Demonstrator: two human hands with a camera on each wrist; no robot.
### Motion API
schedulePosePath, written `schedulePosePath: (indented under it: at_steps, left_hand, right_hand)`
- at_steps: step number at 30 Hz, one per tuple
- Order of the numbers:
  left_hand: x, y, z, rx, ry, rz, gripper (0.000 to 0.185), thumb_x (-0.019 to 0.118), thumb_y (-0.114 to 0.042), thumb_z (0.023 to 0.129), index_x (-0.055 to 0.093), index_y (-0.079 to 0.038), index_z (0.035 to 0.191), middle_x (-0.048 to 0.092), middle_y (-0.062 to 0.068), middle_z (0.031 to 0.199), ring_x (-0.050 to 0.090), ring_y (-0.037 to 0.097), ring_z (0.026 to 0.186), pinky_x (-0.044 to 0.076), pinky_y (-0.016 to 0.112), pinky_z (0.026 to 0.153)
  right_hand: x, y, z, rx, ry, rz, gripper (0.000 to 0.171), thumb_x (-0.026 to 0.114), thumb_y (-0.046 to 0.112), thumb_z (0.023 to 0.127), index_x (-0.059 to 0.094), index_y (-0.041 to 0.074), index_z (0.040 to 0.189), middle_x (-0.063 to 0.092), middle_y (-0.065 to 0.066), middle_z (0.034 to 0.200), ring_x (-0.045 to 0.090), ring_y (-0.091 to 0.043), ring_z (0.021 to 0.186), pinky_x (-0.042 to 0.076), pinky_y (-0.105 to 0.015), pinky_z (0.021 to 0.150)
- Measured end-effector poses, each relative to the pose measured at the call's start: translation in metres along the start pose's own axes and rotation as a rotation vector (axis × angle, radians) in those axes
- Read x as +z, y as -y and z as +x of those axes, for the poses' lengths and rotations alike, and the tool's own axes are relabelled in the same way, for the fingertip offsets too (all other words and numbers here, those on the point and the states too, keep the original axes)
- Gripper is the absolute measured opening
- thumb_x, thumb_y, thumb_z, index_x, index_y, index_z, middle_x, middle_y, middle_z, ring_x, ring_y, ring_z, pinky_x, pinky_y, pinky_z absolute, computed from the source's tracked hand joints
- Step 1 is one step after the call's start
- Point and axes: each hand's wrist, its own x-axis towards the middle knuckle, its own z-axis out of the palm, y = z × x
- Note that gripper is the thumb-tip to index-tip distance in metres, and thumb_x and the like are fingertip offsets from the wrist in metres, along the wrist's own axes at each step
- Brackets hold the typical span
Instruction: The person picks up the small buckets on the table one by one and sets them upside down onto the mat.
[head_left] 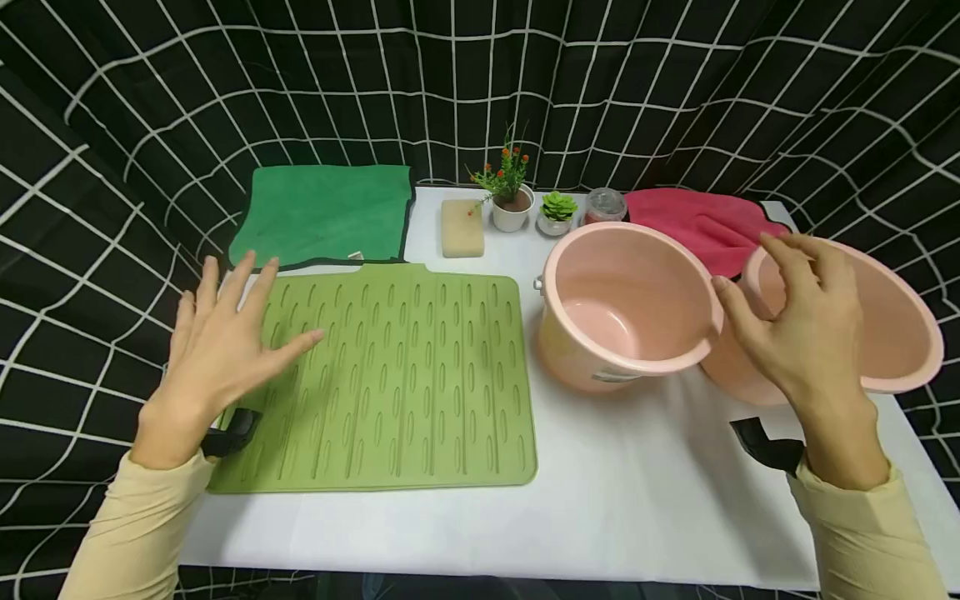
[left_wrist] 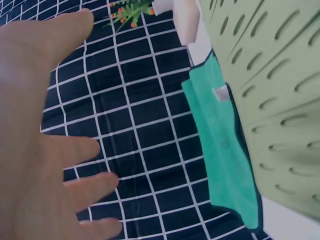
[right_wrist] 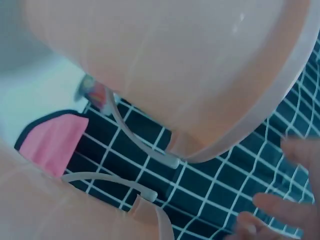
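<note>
1. The left hand (head_left: 225,346) hovers over the left edge of the green mat (head_left: 390,375), fingers spread and straight, holding nothing.
2. In the left wrist view the same hand (left_wrist: 35,135) shows its palm open, with the mat (left_wrist: 280,100) and the green cloth (left_wrist: 225,145) to its right.
3. The right hand (head_left: 806,333) is raised between 2 pink tubs, fingers loosely spread and gripping nothing; whether a fingertip touches a rim cannot be told.
4. The nearer tub (head_left: 626,308) stands upright right of the mat, near the middle of the table (head_left: 637,500).
5. The second tub (head_left: 892,325) sits tilted by the table's right edge, just beside the first, partly behind the hand.
6. The right wrist view shows both tubs from below, the upper one (right_wrist: 190,65) and the lower one (right_wrist: 60,205), each with a thin wire handle, and fingertips (right_wrist: 280,210) apart from the rims.
7. The green cloth (head_left: 326,212) lies at the back left corner, touching the mat's far edge.
8. Along the back edge stand a sponge (head_left: 462,227), a flowering pot (head_left: 512,196), a succulent (head_left: 558,212) and a jar (head_left: 604,205).
9. A red cloth (head_left: 697,221) lies at the back right, behind the tubs.
</note>
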Motion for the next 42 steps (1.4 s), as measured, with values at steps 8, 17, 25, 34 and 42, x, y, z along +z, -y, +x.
schedulePosePath:
  at_steps: [8, 17, 25, 34, 42]
  left_hand:
    - [0.016, -0.01, -0.01, 0.063, -0.067, -0.015, 0.093, 0.07, -0.062, 0.086, 0.041, -0.011, 0.158, 0.043, 0.02, 0.162, 0.024, 0.052, 0.156, 0.019, 0.076, 0.121]
    - [0.037, -0.015, -0.017, 0.136, -0.138, -0.033, 0.082, 0.074, -0.054, 0.084, 0.052, -0.01, 0.15, 0.053, 0.019, 0.154, 0.035, 0.051, 0.151, 0.029, 0.075, 0.115]
    - [0.044, -0.014, -0.021, 0.128, -0.145, -0.041, 0.082, 0.076, -0.053, 0.083, 0.053, -0.012, 0.149, 0.053, 0.02, 0.154, 0.036, 0.053, 0.148, 0.029, 0.076, 0.115]
    - [0.051, -0.018, -0.016, 0.145, -0.153, -0.047, 0.079, 0.076, -0.053, 0.083, 0.055, -0.011, 0.147, 0.055, 0.02, 0.151, 0.038, 0.054, 0.147, 0.031, 0.075, 0.115]
    - [0.056, -0.021, -0.012, 0.153, -0.126, -0.025, 0.079, 0.076, -0.052, 0.083, 0.055, -0.011, 0.147, 0.055, 0.019, 0.152, 0.038, 0.053, 0.148, 0.03, 0.072, 0.118]
  right_hand:
    - [-0.012, 0.011, -0.019, 0.094, -0.078, 0.026, 0.04, 0.069, 0.031, 0.093, 0.076, 0.0, 0.069, 0.053, 0.036, 0.054, 0.031, 0.033, 0.058, 0.023, -0.006, 0.054]
    - [-0.018, 0.011, -0.042, 0.43, 0.39, 0.146, 0.055, 0.057, 0.043, 0.104, 0.078, 0.0, 0.075, 0.059, 0.024, 0.049, 0.049, -0.006, 0.042, 0.038, -0.025, 0.038]
    - [0.005, 0.001, -0.044, 0.672, 0.715, 0.496, 0.055, 0.042, 0.047, 0.109, 0.074, 0.012, 0.081, 0.07, 0.009, 0.06, 0.06, -0.012, 0.044, 0.052, -0.031, 0.044]
    - [0.021, -0.001, -0.032, 0.73, 0.729, 0.536, 0.06, 0.043, 0.044, 0.108, 0.069, 0.01, 0.066, 0.065, 0.01, 0.053, 0.06, -0.008, 0.042, 0.057, -0.029, 0.047]
    - [0.024, -0.002, -0.031, 0.685, 0.708, 0.467, 0.054, 0.038, 0.029, 0.106, 0.066, -0.001, 0.071, 0.06, 0.01, 0.049, 0.059, -0.006, 0.041, 0.058, -0.029, 0.047]
